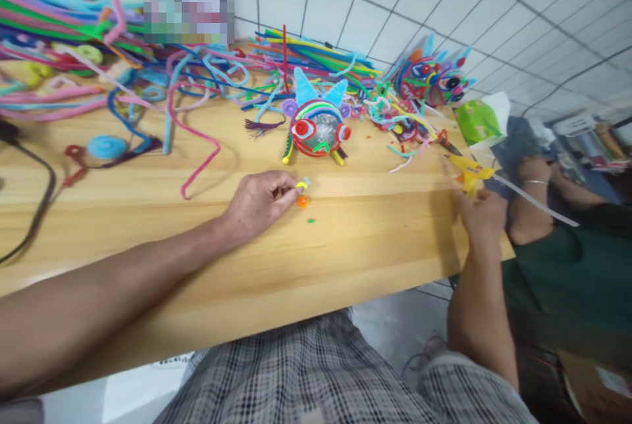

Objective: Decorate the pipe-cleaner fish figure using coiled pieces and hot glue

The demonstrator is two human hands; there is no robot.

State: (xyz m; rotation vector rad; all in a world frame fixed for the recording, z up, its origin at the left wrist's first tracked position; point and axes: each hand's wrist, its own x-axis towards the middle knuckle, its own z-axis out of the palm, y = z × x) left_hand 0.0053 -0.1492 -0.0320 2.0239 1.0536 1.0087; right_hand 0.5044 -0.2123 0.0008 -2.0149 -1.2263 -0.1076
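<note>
Between thumb and forefinger, my left hand [264, 203] pinches a small yellow piece [301, 185] just above the tabletop. An orange coil [303, 201] lies under those fingertips, and a tiny green bit [311, 220] rests nearby. Beyond them stands a pipe-cleaner animal head [323, 129] with blue pointed ears, red-and-white eyes and yellow-tipped legs. My right hand [484, 216], at the table's right end, is wrapped round a yellow hot glue gun [469, 172]. A whitish glue stick [536, 200] juts from the gun's back.
Heaped pipe cleaners [59, 16] line the table's back. Farther right sit a second pipe-cleaner head [429, 78], loose scraps [402, 118] and a green packet [481, 121]. A black cable [47, 193] curves at left. Another person's arm [530, 203] is close beyond my right hand.
</note>
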